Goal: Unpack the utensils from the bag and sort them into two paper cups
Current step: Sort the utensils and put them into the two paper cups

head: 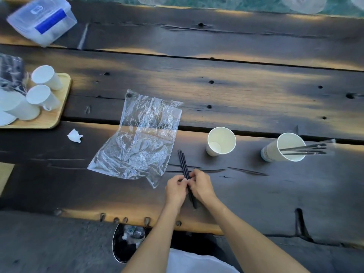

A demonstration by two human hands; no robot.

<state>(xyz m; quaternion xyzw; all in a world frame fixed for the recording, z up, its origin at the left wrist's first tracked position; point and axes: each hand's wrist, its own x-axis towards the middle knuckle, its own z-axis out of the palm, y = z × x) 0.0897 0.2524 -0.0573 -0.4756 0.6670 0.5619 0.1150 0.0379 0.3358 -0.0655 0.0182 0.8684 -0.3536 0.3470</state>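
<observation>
A bundle of thin black sticks (182, 162) lies on the dark wooden table (246, 95) near its front edge. My left hand (175, 189) and my right hand (201, 185) both pinch the bundle at its middle. Left of them lies a flat, crumpled clear plastic bag (139, 138). Beyond my hands stands a paper cup (221, 141) with nothing in it. Farther right, a second paper cup (283, 147) leans and holds several black utensils (304, 149) in clear wrappers that stick out to the right.
A wooden tray (59, 107) at the left carries white mugs and a plate. A crumpled white scrap (75, 135) lies near it. A clear plastic box (42, 19) with a blue label sits at the far left corner. A bin shows below the table's front edge.
</observation>
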